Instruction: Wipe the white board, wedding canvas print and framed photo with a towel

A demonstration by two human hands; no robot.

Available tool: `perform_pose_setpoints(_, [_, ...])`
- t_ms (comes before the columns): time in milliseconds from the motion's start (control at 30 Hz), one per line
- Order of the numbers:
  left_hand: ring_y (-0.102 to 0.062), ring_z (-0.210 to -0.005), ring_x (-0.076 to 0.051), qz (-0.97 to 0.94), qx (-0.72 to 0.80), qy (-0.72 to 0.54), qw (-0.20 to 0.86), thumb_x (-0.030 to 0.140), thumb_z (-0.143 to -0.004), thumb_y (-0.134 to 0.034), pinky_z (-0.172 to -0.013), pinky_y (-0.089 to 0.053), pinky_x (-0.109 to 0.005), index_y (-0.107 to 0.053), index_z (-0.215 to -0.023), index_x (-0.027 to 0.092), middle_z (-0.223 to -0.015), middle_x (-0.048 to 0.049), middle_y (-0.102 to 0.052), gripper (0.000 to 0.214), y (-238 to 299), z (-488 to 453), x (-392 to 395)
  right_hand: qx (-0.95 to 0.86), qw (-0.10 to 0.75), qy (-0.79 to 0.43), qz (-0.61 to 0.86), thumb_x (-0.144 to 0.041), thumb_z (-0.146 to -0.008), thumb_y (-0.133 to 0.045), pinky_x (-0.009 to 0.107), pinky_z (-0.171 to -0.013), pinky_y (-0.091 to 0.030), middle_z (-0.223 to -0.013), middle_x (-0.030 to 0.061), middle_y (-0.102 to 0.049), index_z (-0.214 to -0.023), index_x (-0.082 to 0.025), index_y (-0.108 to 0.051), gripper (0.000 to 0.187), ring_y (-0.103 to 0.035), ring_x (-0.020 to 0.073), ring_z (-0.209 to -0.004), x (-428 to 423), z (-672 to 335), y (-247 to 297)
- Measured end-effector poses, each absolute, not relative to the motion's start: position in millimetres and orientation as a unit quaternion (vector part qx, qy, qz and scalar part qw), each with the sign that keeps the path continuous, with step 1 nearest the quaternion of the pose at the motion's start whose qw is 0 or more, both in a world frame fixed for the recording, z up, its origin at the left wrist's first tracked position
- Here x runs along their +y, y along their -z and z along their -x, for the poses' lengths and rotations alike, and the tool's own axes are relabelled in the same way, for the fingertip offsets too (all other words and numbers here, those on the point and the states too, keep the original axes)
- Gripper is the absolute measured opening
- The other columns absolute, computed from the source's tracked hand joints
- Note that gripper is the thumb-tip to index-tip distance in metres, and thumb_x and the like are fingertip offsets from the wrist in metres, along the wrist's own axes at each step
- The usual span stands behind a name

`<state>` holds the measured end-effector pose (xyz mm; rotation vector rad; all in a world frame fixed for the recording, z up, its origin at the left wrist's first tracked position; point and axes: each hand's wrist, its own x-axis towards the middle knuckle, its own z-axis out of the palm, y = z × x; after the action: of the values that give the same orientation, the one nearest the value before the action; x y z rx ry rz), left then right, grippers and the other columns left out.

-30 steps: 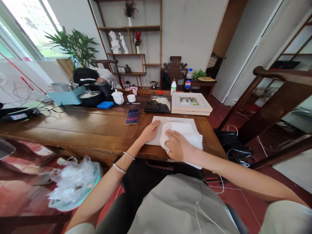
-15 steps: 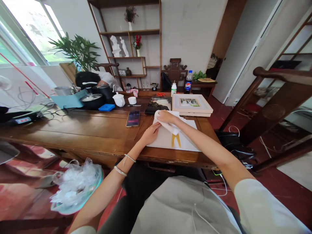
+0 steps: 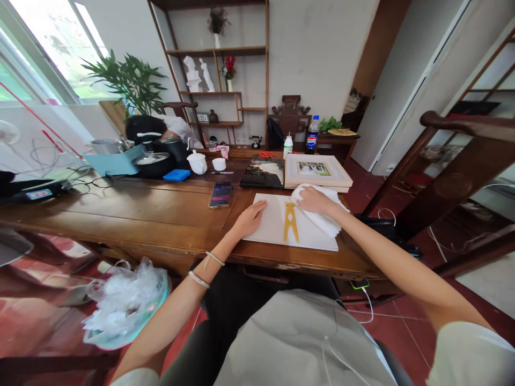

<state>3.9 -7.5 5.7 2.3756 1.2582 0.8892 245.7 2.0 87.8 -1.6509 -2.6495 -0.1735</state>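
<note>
A flat white board or album cover point(image 3: 269, 234) lies near the front edge of the table, with a yellow figure point(image 3: 290, 222) with two long legs on its face. My left hand point(image 3: 250, 219) rests flat on the board's left side, fingers stretched out. Bunched under my right hand point(image 3: 314, 200) is a white cloth point(image 3: 328, 222), which the fingers grip and press onto the board's right part. The cloth hides that corner of the board and hangs slightly past its edge.
Behind the board are a dark photo book point(image 3: 263, 172) and a pale boxed frame point(image 3: 340, 171). A phone point(image 3: 220, 194) lies to the left. Further back stand a white teapot point(image 3: 197, 162), a cola bottle point(image 3: 312, 135) and a white bottle point(image 3: 288, 145). A basin of plastic bags point(image 3: 124, 305) sits on the floor.
My right hand has swept the cloth from the board's upper left to its right side, uncovering the whole yellow figure. My left hand stays at the left side.
</note>
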Motion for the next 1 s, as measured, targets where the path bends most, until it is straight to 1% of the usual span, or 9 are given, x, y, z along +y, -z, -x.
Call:
perform_pose_setpoints(133, [-0.041,-0.129,-0.018,-0.825,0.442,-0.313,0.160,0.015,-0.086,-0.033,-0.113,-0.027,-0.034,-0.053,-0.125,0.013,-0.136,-0.0065,-0.048,0.044,-6,-4,-8,-0.858,0.020,0.071,0.508,-0.018,-0.084,-0.045,0.038,-0.098,-0.033,-0.114,0.0194,-0.058,-0.084,-0.010,-0.063,0.020,-0.047,0.0305,-0.113,-24,-269,-83])
perform_pose_setpoints(300, [-0.041,-0.130,-0.019,-0.825,0.438,-0.320,0.157,0.015,-0.086,-0.032,-0.113,-0.027,-0.035,-0.053,-0.126,0.012,-0.136,-0.0073,-0.048,0.045,-2,-5,-6,-0.903,0.059,0.013,0.426,-0.017,-0.079,-0.051,0.041,-0.101,-0.034,-0.120,0.0161,-0.055,-0.075,-0.014,-0.064,0.014,-0.045,0.0289,-0.118,-93,-271,-84])
perform_pose_setpoints(400, [-0.041,-0.130,-0.019,-0.826,0.437,-0.320,0.157,0.016,-0.086,-0.032,-0.113,-0.027,-0.036,-0.053,-0.125,0.010,-0.136,-0.0083,-0.049,0.045,-2,-5,-5,-0.911,0.089,-0.003,0.403,-0.024,-0.080,-0.054,0.043,-0.105,-0.031,-0.129,0.0127,-0.050,-0.075,-0.018,-0.066,0.015,-0.039,0.0280,-0.125,-134,-269,-84])
perform_pose_setpoints(467, [-0.040,-0.130,-0.019,-0.827,0.435,-0.320,0.159,0.015,-0.086,-0.032,-0.113,-0.027,-0.037,-0.053,-0.125,0.012,-0.136,-0.0075,-0.049,0.045,-2,-5,-5,-0.906,0.106,0.010,0.410,-0.030,-0.081,-0.054,0.045,-0.107,-0.028,-0.135,0.0126,-0.045,-0.072,-0.018,-0.066,0.020,-0.032,0.0294,-0.130,-145,-273,-80])
perform_pose_setpoints(567, [-0.040,-0.130,-0.018,-0.828,0.431,-0.319,0.161,0.016,-0.086,-0.033,-0.113,-0.027,-0.037,-0.053,-0.126,0.013,-0.136,-0.0067,-0.049,0.045,-3,-4,-6,-0.893,0.088,0.032,0.440,-0.031,-0.084,-0.050,0.049,-0.109,-0.022,-0.143,0.0152,-0.037,-0.072,-0.015,-0.065,0.025,-0.025,0.0309,-0.134,-127,-285,-70])
perform_pose_setpoints(700, [-0.040,-0.130,-0.019,-0.830,0.430,-0.316,0.165,0.017,-0.087,-0.032,-0.113,-0.027,-0.036,-0.052,-0.125,0.009,-0.137,-0.0109,-0.047,0.045,-3,-4,-6,-0.872,0.042,0.050,0.484,-0.030,-0.087,-0.045,0.050,-0.107,-0.022,-0.141,0.0213,-0.036,-0.090,-0.010,-0.064,0.028,-0.023,0.0311,-0.135,-67,-296,-63])
perform_pose_setpoints(800, [-0.039,-0.130,-0.019,-0.830,0.429,-0.319,0.163,0.020,-0.087,-0.031,-0.112,-0.027,-0.035,-0.053,-0.125,0.009,-0.137,-0.0105,-0.048,0.045,0,-4,-4,-0.856,0.027,0.061,0.513,-0.028,-0.089,-0.043,0.049,-0.105,-0.024,-0.139,0.0255,-0.038,-0.101,-0.006,-0.061,0.031,-0.027,0.0322,-0.133,-33,-294,-63])
perform_pose_setpoints(900, [-0.040,-0.130,-0.018,-0.826,0.431,-0.324,0.164,0.021,-0.088,-0.032,-0.112,-0.027,-0.036,-0.053,-0.125,0.013,-0.137,-0.0079,-0.048,0.044,2,-4,-3,-0.853,0.023,0.067,0.517,-0.026,-0.089,-0.043,0.048,-0.104,-0.025,-0.136,0.0268,-0.041,-0.103,-0.005,-0.060,0.030,-0.028,0.0318,-0.133,-32,-288,-62])
perform_pose_setpoints(1000, [-0.040,-0.130,-0.019,-0.823,0.433,-0.328,0.170,0.020,-0.087,-0.033,-0.112,-0.027,-0.038,-0.053,-0.125,0.013,-0.137,-0.0078,-0.047,0.044,2,-4,-3,-0.870,0.023,0.064,0.489,-0.025,-0.087,-0.046,0.048,-0.105,-0.024,-0.135,0.0264,-0.042,-0.096,-0.006,-0.062,0.026,-0.026,0.0307,-0.134,-65,-284,-64])
